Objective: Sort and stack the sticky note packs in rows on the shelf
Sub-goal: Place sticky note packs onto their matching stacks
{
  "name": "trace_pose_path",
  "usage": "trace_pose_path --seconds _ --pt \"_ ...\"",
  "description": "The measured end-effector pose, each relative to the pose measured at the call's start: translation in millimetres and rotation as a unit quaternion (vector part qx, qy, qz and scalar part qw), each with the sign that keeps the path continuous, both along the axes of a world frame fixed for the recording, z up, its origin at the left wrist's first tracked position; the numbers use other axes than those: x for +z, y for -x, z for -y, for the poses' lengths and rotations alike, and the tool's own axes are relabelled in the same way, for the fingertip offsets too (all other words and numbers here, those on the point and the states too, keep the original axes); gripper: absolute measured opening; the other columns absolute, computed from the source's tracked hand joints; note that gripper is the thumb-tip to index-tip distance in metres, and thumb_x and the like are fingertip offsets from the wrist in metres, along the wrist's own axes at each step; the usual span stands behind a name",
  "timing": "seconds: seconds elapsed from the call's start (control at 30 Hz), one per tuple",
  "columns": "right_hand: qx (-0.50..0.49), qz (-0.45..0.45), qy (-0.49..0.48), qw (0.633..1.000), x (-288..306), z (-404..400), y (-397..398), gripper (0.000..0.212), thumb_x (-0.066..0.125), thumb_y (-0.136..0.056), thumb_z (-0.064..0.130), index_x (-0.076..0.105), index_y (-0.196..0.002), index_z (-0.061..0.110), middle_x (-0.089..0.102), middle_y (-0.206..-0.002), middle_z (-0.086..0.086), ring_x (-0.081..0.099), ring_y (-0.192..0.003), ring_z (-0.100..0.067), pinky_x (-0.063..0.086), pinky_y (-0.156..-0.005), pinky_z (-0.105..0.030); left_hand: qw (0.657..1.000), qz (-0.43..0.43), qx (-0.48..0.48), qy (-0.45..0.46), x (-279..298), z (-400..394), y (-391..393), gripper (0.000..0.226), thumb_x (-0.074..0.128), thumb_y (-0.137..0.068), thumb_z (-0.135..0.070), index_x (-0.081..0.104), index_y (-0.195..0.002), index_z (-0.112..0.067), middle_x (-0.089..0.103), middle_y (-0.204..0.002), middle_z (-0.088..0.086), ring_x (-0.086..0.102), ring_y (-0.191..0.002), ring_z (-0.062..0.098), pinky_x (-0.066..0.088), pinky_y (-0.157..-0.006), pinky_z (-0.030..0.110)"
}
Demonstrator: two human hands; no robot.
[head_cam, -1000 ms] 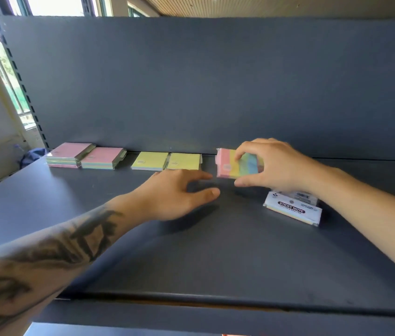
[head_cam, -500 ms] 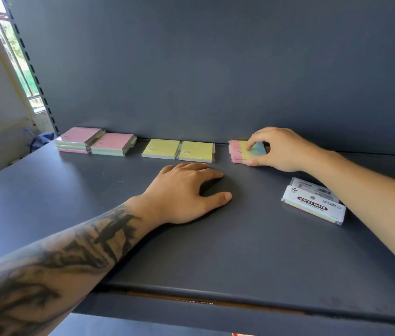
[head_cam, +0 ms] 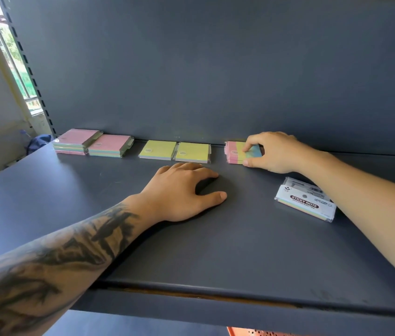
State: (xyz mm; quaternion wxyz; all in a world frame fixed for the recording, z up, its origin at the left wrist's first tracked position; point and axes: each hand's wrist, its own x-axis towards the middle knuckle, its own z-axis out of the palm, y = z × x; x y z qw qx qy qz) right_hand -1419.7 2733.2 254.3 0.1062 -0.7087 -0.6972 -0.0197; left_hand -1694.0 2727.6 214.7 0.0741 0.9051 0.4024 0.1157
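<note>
Fingers (head_cam: 248,148) on striped pack (head_cam: 234,152); white pack (head_cam: 304,200) nearby

two pink stacks (head_cam: 76,141) (head_cam: 110,145), two yellow packs (head_cam: 158,149) (head_cam: 193,152), one striped stack (head_cam: 236,152), one white-labelled pack (head_cam: 304,202).

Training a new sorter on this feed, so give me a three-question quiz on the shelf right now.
1. True or false: the left hand grips a pack.
2. Which pack does the right hand hold: A) yellow, B) striped multicolour, C) pink-topped?
3. What is printed on the white pack lying away from the back row?

Key: 1 false, it rests flat on the shelf. 2 B. 3 STICKY NOTE.
</note>
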Motion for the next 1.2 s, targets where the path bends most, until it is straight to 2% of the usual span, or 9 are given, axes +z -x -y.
trace_pose_path --seconds 0.13,0.33,0.47,0.67,0.83,0.93,1.03,1.13,1.2 --pt "0.007 -0.003 -0.001 1.000 8.8 13.5 1.5 0.047 0.064 -0.092 0.055 0.054 -0.137 0.048 0.051 -0.147 0.013 0.047 -0.134 -0.023 0.037 -0.108 -0.048 1.000 -0.006 -0.002 0.004 2.7 0.2 0.1 0.073 0.036 -0.084 -0.087 0.048 -0.144 -0.047 0.049 -0.150 -0.018 0.042 -0.141 0.012 0.034 -0.117 0.045" --pt "0.038 -0.089 -0.055 0.994 3.9 90.1 -3.6 0.015 0.069 -0.091 0.045 0.071 -0.103 0.038 0.062 -0.109 0.016 0.055 -0.107 -0.013 0.043 -0.087 -0.032 0.998 -0.005 -0.055 -0.002 20.7 7.3 -13.9 0.065 0.043 -0.083 -0.080 0.058 -0.133 -0.042 0.062 -0.131 -0.013 0.055 -0.125 0.017 0.043 -0.107 0.039" --pt "0.013 -0.133 -0.030 0.991 -12.3 140.7 -25.3 0.021 0.070 -0.081 0.058 0.070 -0.097 0.044 0.061 -0.112 0.021 0.057 -0.108 -0.003 0.048 -0.092 -0.030 0.994 0.022 -0.107 0.014 30.7 16.9 -46.1 0.067 0.046 -0.077 -0.080 0.062 -0.128 -0.040 0.067 -0.127 -0.016 0.062 -0.115 0.019 0.051 -0.099 0.040" --pt "-0.017 -0.184 -0.022 0.983 -23.6 167.7 -35.3 0.036 0.079 -0.067 0.063 0.069 -0.100 0.051 0.061 -0.110 0.023 0.060 -0.100 0.000 0.054 -0.088 -0.035 0.974 0.042 -0.211 0.065 24.1 33.0 -98.4 0.043 0.071 -0.095 -0.034 0.063 -0.138 -0.030 0.064 -0.137 -0.014 0.058 -0.121 0.009 0.046 -0.105 0.032" --pt "-0.010 -0.343 -0.084 0.935 -20.4 171.1 -32.2 0.025 0.070 -0.077 0.048 0.076 -0.097 0.033 0.075 -0.095 0.011 0.068 -0.088 -0.022 0.054 -0.084 -0.047 0.948 0.152 -0.265 0.087 10.4 25.0 -104.1 0.037 0.075 -0.091 -0.019 0.070 -0.127 -0.027 0.071 -0.124 -0.018 0.063 -0.117 0.004 0.046 -0.107 0.031" --pt "0.006 -0.453 -0.102 0.886 -15.3 172.0 -25.2 0.027 0.063 -0.088 0.042 0.077 -0.088 0.019 0.071 -0.084 -0.008 0.063 -0.075 -0.025 0.053 -0.071 -0.047 0.935 0.222 -0.251 0.119 7.7 22.4 -104.0 0.016 0.074 -0.096 -0.027 0.076 -0.110 -0.020 0.076 -0.109 -0.009 0.070 -0.105 0.010 0.053 -0.098 0.037" --pt "-0.013 -0.507 -0.103 0.856 -12.4 171.1 -16.4 0.051 0.059 -0.101 0.049 0.070 -0.098 0.000 0.070 -0.084 -0.026 0.068 -0.071 -0.038 0.053 -0.069 -0.048 0.914 0.274 -0.231 0.189 11.0 24.5 -101.7 0.010 0.072 -0.097 -0.019 0.076 -0.092 -0.028 0.075 -0.087 -0.015 0.067 -0.079 0.004 0.053 -0.078 0.023" --pt "-0.028 -0.507 -0.123 0.852 -15.9 168.0 -11.5 0.051 0.060 -0.089 0.058 0.065 -0.117 0.016 0.076 -0.097 -0.006 0.074 -0.080 -0.027 0.060 -0.074 -0.051 0.900 0.304 -0.196 0.244 13.7 26.8 -98.8 0.017 0.072 -0.097 -0.018 0.073 -0.079 -0.020 0.066 -0.066 -0.014 0.052 -0.057 0.003 0.042 -0.059 0.015" --pt "-0.030 -0.412 -0.183 0.892 -21.5 168.1 -11.7 0.058 0.073 -0.082 0.059 0.056 -0.130 0.031 0.067 -0.121 0.012 0.071 -0.100 -0.011 0.061 -0.083 -0.045 0.888 0.327 -0.162 0.281 13.6 25.8 -97.6 0.024 0.073 -0.096 -0.020 0.071 -0.075 -0.009 0.061 -0.058 -0.011 0.046 -0.050 0.006 0.038 -0.053 0.014"
